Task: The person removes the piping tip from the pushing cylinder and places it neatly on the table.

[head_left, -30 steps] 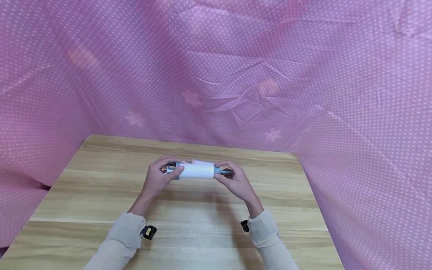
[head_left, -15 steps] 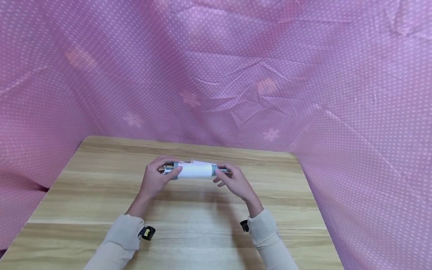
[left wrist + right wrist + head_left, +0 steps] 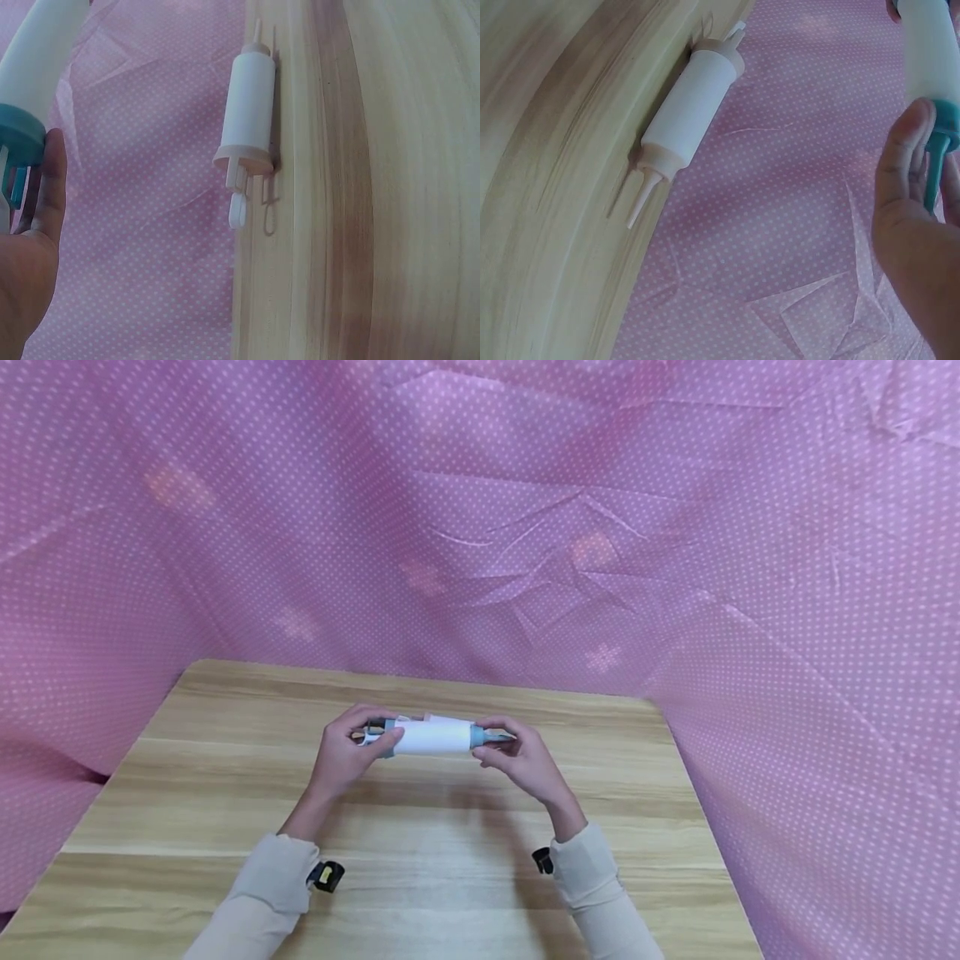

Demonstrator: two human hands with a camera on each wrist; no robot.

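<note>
A white-barrelled syringe with teal ends is held level above the table in the head view. My left hand grips its flanged end, thumb on the barrel; in the left wrist view the teal flange sits against the fingers. My right hand pinches the opposite end around the teal collar. The right wrist view shows the thin teal nozzle running between the fingers. Behind it lies a second white syringe with beige ends, its tip pointing right, mostly hidden in the head view.
The light wood table spreads out under both forearms. A pink dotted cloth hangs behind it and along both sides. The beige-ended syringe rests near the table's far edge.
The right fingers loosened on the teal collar half a second ago, the lower ones spread apart, and now pinch it again. The syringe has drifted very slightly left; the left hand keeps its grip.
</note>
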